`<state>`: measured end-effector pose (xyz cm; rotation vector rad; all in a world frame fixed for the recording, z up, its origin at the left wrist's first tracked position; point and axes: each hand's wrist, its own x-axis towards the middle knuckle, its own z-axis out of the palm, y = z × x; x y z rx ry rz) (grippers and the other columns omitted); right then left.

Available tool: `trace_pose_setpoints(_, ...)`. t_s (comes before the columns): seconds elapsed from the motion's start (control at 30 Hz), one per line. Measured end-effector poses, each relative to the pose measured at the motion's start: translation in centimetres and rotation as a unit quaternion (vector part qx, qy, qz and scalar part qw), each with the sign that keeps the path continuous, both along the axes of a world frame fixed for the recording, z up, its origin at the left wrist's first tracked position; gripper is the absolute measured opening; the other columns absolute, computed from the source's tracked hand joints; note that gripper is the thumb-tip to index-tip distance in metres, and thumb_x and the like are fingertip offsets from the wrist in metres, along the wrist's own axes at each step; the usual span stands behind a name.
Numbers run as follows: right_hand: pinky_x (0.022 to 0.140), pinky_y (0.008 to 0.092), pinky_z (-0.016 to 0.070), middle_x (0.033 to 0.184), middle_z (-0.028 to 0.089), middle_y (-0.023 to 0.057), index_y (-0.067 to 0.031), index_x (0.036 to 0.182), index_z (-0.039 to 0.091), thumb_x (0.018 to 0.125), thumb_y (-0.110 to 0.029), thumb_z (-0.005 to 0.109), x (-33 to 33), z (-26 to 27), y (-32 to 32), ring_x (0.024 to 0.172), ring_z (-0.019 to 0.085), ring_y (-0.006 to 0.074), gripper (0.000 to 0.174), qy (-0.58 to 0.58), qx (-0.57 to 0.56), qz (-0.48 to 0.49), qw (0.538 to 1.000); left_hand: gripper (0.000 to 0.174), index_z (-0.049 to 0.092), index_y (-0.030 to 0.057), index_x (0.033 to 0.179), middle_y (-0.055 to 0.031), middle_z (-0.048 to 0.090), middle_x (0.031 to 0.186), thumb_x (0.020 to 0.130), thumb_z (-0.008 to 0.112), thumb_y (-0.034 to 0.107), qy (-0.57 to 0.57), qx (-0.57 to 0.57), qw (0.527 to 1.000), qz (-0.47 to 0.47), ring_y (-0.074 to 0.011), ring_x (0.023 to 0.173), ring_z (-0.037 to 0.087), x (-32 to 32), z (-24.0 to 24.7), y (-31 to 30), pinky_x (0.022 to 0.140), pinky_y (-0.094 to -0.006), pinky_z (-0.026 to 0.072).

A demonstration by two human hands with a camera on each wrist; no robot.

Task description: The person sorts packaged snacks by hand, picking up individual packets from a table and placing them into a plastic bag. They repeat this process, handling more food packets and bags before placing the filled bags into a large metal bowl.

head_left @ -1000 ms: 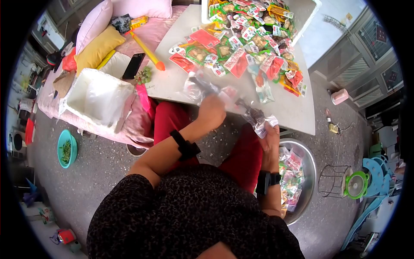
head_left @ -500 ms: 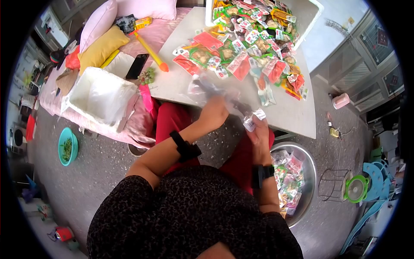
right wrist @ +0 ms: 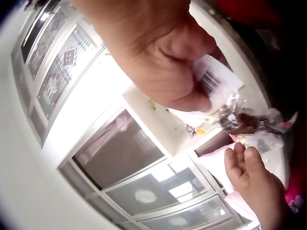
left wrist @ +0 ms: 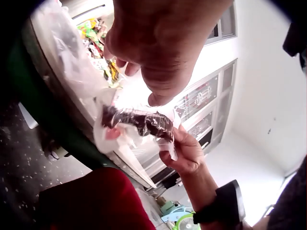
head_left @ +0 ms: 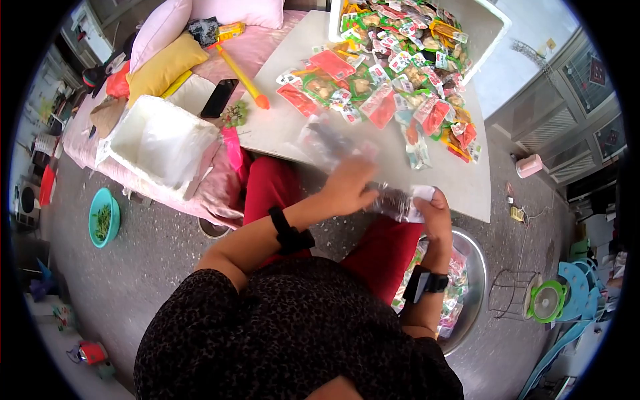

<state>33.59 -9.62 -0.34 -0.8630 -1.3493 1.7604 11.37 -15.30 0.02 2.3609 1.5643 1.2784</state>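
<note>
My right hand (head_left: 437,213) grips a clear plastic packet of dark food (head_left: 393,200) by its white-labelled end. A barcode shows on the label (right wrist: 211,79) in the right wrist view. The packet lies sideways above my lap, in front of the table edge. Close to its other end is my left hand (head_left: 350,187), its fingers loosely bent with nothing between them in the right wrist view. Just beyond that hand, a crumpled clear plastic bag (head_left: 320,137) with something dark inside lies on the table edge.
Colourful food packets (head_left: 380,100) are heaped on the table (head_left: 460,190) and spill from a white foam box (head_left: 490,40). A metal basin (head_left: 481,280) of packets stands on the floor at right. To the left, a lined foam box (head_left: 123,143) sits on the bed.
My right hand has moved up and right with the packet, which now lies more stretched out. The left hand has moved slightly right, and its fingers have loosened near the packet.
</note>
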Motion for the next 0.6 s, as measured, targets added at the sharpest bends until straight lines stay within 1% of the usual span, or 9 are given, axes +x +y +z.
trace_pose_setpoints(0.03, 0.064, 0.0218, 0.0424, 0.082, 0.056, 0.0024, -0.0007, 0.093, 0.052, 0.073, 0.004, 0.049, 0.2, 1.0, -0.4, 0.072, 0.052, 0.0086, 0.021, -0.071, 0.021, 0.034, 0.997, 0.049, 0.042, 0.0009, 0.107, -0.0194, 0.046, 0.102, 0.065, 0.061, 0.018, 0.017, -0.016, 0.999, -0.042, -0.0282, 0.092, 0.049, 0.6, 0.8, -0.4, 0.077, -0.0383, 0.0391)
trace_pose_setpoints(0.07, 0.063, 0.0214, 0.0421, 0.081, 0.055, 0.0018, -0.0012, 0.093, 0.051, 0.073, 0.004, 0.049, 0.0, 1.9, -0.9, 0.072, 0.052, 0.0081, 0.021, -0.108, 0.050, 0.064, 0.991, 0.048, 0.042, 0.0005, 0.106, -0.0181, 0.047, 0.101, 0.066, 0.061, 0.018, -0.035, -0.151, 0.983, -0.095, -0.0264, 0.089, 0.050, 1.3, 1.9, -0.8, 0.075, -0.0370, 0.0401)
trace_pose_setpoints(0.13, 0.062, 0.0208, 0.0416, 0.079, 0.055, 0.0006, -0.0020, 0.092, 0.051, 0.073, 0.003, 0.050, -0.8, 3.5, -1.9, 0.071, 0.051, 0.0071, 0.019, -0.179, 0.110, 0.120, 0.970, 0.047, 0.043, -0.0003, 0.106, -0.0157, 0.050, 0.098, 0.067, 0.061, 0.019, -0.135, -0.406, 0.882, -0.197, -0.0228, 0.084, 0.053, 2.5, 4.4, -1.5, 0.072, -0.0345, 0.0419)
trace_pose_setpoints(0.23, 0.064, 0.0204, 0.0405, 0.083, 0.054, 0.0014, -0.0016, 0.096, 0.050, 0.074, 0.002, 0.050, -1.0, 4.0, -2.5, 0.073, 0.050, 0.0074, 0.023, -0.205, 0.124, 0.141, 0.961, 0.044, 0.045, -0.0001, 0.104, -0.0108, 0.055, 0.090, 0.069, 0.061, 0.020, -0.173, -0.425, 0.844, -0.277, -0.0158, 0.077, 0.054, 2.6, 1.9, -0.6, 0.068, -0.0300, 0.0434)
trace_pose_setpoints(0.27, 0.064, 0.0203, 0.0405, 0.084, 0.054, 0.0016, -0.0016, 0.097, 0.049, 0.074, 0.002, 0.049, -1.0, 3.9, -2.7, 0.073, 0.050, 0.0075, 0.023, -0.205, 0.126, 0.135, 0.961, 0.041, 0.046, 0.0003, 0.103, -0.0094, 0.055, 0.088, 0.070, 0.060, 0.019, -0.188, -0.423, 0.851, -0.247, -0.0145, 0.077, 0.054, 2.6, 1.2, -0.6, 0.068, -0.0290, 0.0431)
trace_pose_setpoints(0.33, 0.067, 0.0236, 0.0438, 0.089, 0.054, 0.0046, -0.0034, 0.103, 0.046, 0.075, -0.003, 0.053, -0.3, 1.8, -2.2, 0.077, 0.052, 0.0115, 0.028, -0.033, 0.047, 0.085, 0.995, 0.036, 0.047, 0.0012, 0.101, -0.0065, 0.057, 0.084, 0.072, 0.059, 0.017, -0.215, -0.418, 0.862, -0.187, -0.0119, 0.078, 0.053, 2.7, 1.1, -1.0, 0.069, -0.0270, 0.0426)
trace_pose_setpoints(0.4, 0.068, 0.0265, 0.0461, 0.093, 0.054, 0.0065, -0.0043, 0.106, 0.044, 0.076, -0.007, 0.055, 0.8, 0.1, -2.0, 0.079, 0.054, 0.0146, 0.032, 0.117, -0.053, 0.026, 0.991, 0.023, 0.049, 0.0036, 0.100, -0.0041, 0.055, 0.090, 0.077, 0.051, 0.008, -0.524, -0.415, 0.719, -0.191, -0.0120, 0.080, 0.053, 3.1, -0.2, -0.6, 0.072, -0.0270, 0.0431)
trace_pose_setpoints(0.47, 0.069, 0.0307, 0.0486, 0.099, 0.052, 0.0092, -0.0056, 0.109, 0.041, 0.075, -0.017, 0.058, 1.1, -1.5, -3.0, 0.086, 0.053, 0.0197, 0.040, 0.127, -0.059, 0.049, 0.989, 0.024, 0.048, 0.0057, 0.102, -0.0043, 0.054, 0.093, 0.078, 0.050, 0.008, -0.672, -0.396, 0.587, -0.218, -0.0142, 0.084, 0.053, 2.6, -0.8, 0.2, 0.074, -0.0303, 0.0432)
trace_pose_setpoints(0.6, 0.062, 0.0301, 0.0500, 0.093, 0.053, 0.0081, -0.0057, 0.104, 0.043, 0.077, -0.014, 0.054, -1.6, -2.4, -6.0, 0.077, 0.055, 0.0184, 0.030, 0.180, -0.134, 0.018, 0.974, 0.026, 0.044, 0.0078, 0.105, -0.0038, 0.052, 0.096, 0.079, 0.048, 0.009, -0.757, -0.346, 0.535, -0.147, -0.0156, 0.089, 0.051, 3.1, 0.6, 0.1, 0.075, -0.0334, 0.0422)
